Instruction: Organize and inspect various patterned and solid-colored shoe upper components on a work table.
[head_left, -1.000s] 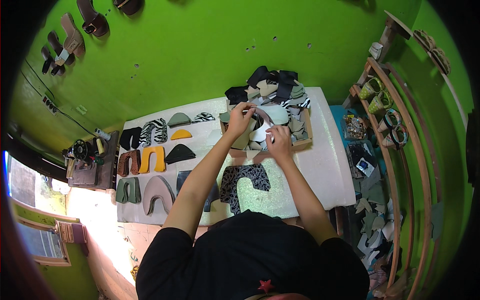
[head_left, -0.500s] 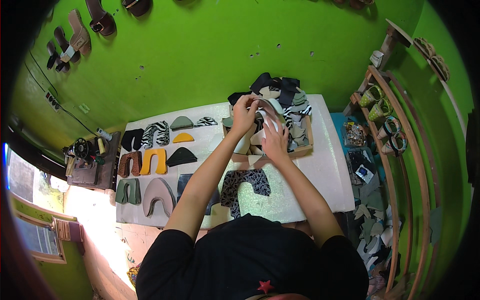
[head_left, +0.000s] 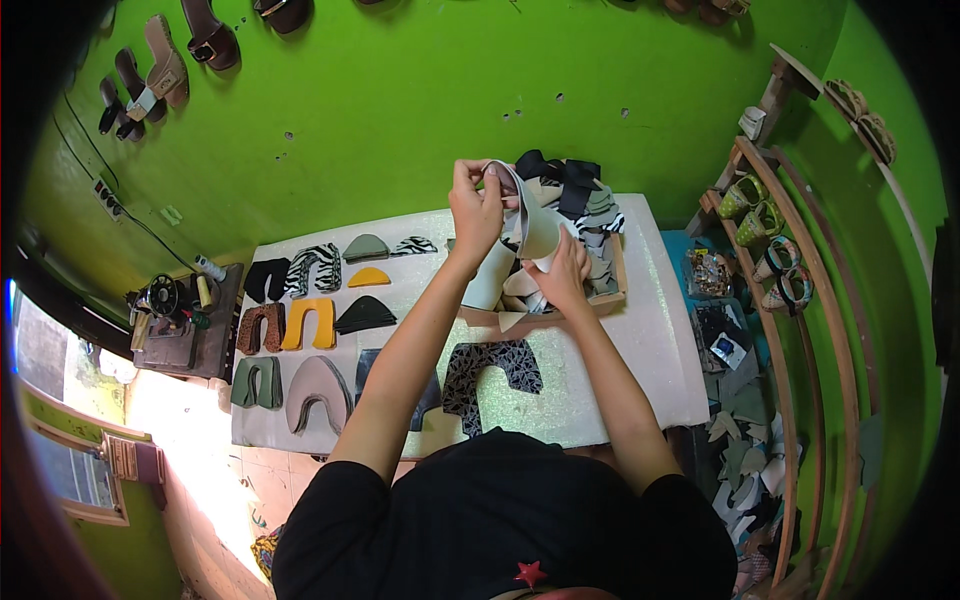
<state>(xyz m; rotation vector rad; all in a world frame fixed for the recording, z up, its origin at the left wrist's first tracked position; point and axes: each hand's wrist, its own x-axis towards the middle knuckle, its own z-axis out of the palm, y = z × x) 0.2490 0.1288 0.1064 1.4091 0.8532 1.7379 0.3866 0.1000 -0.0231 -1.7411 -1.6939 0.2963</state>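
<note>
My left hand [head_left: 477, 212] pinches the upper end of a curved, pale cut piece of leather-like material [head_left: 541, 230], with a greyish side showing. Lower down, my right hand [head_left: 562, 274] grips the same piece, its fingers partly hidden behind it. Both hands are over a cardboard box [head_left: 609, 302] heaped with cut pieces in black, grey-green, white and zebra print. Nearer me on the table lies a black patterned U-shaped piece [head_left: 520, 362], with a dark flat piece [head_left: 425, 400] partly covered by my left forearm.
On the white table's [head_left: 640, 370] left are stacks of cut pieces: yellow [head_left: 309, 323], zebra [head_left: 314, 268], pinkish-grey [head_left: 318, 392]. A sewing machine [head_left: 163, 297] stands beyond the left edge. At right are a wooden rack [head_left: 838, 290] with sandals and a heap of scraps [head_left: 740, 460].
The pale piece has been raised and turned more upright. My left hand has moved up and slightly left; my right hand has shifted right and lower along the piece.
</note>
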